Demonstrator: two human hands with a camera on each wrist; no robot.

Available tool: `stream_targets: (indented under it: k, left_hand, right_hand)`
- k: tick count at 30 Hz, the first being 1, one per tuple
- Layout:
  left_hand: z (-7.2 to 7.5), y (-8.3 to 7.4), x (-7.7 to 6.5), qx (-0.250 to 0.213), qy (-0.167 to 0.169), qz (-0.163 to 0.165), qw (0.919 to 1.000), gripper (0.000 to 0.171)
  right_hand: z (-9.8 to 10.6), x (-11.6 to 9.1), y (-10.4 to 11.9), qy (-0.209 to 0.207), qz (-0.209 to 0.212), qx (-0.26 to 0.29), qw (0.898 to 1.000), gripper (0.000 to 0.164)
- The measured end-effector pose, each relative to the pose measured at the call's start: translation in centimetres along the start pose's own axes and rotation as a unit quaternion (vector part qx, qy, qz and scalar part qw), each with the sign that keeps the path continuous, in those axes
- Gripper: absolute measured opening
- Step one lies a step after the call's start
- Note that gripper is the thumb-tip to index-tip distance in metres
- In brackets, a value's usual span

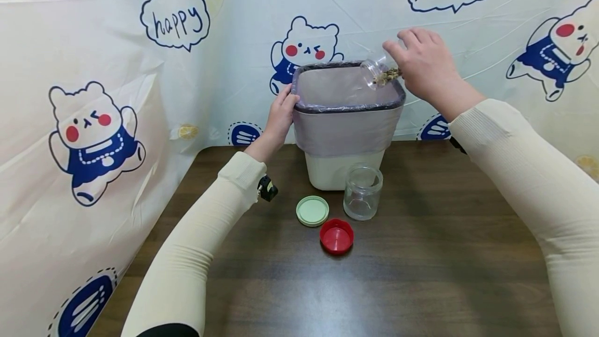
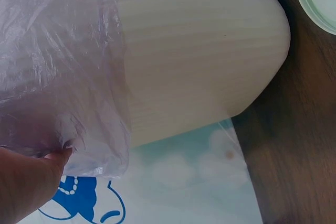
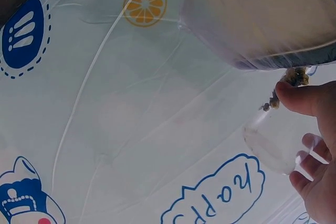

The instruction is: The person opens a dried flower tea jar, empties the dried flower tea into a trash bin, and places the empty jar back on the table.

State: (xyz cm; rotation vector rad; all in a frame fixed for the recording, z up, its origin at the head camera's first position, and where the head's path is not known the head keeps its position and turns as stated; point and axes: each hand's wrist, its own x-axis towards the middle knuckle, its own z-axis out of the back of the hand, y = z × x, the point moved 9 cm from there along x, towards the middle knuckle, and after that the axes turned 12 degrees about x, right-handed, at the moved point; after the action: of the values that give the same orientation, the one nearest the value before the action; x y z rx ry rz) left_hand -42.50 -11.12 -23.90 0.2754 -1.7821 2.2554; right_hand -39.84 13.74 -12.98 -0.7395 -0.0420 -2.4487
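Observation:
My left hand (image 1: pixel 279 118) (image 2: pixel 29 184) holds the left side of a trash can (image 1: pixel 329 172) lined with a thin purplish bag (image 1: pixel 346 131). Its thumb lies against the bag; the other fingers are mostly hidden. Above the can's right rim, my right hand (image 1: pixel 427 64) (image 3: pixel 315 148) grips a clear jar (image 1: pixel 370 73) (image 3: pixel 265 142). That jar is tipped on its side, mouth towards the can's inside. Dried, yellowish-brown bits (image 1: pixel 387 76) (image 3: pixel 297 77) lie along its lower wall.
In front of the can, a second clear glass jar (image 1: pixel 362 199) stands upright on the dark wooden table (image 1: pixel 421 274). Beside it lie a pale green lid (image 1: pixel 312 210) and a red lid (image 1: pixel 337 236). A printed cloth (image 1: pixel 243 56) hangs behind the table.

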Motion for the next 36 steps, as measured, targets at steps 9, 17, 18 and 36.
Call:
stream_targets:
  k: [9,17,18,36]
  left_hand:
    - [0.04,-0.1,-0.1,-0.002,0.001,0.0,1.0,0.059]
    - [0.06,-0.15,-0.16,-0.002,0.002,0.0,1.0,0.059]
    - [0.06,-0.14,-0.16,-0.002,0.002,0.001,1.0,0.059]
    - [0.04,-0.22,-0.22,0.001,0.0,-0.001,1.0,0.06]
  right_hand:
    - [-0.16,0.0,0.04,0.005,0.005,-0.008,1.0,0.052]
    - [0.05,-0.09,0.49,-0.01,0.026,-0.022,0.999,0.048]
    - [0.06,-0.12,0.52,-0.012,0.028,-0.022,0.999,0.048]
    - [0.08,-0.38,0.7,-0.024,0.05,-0.033,0.998,0.044]
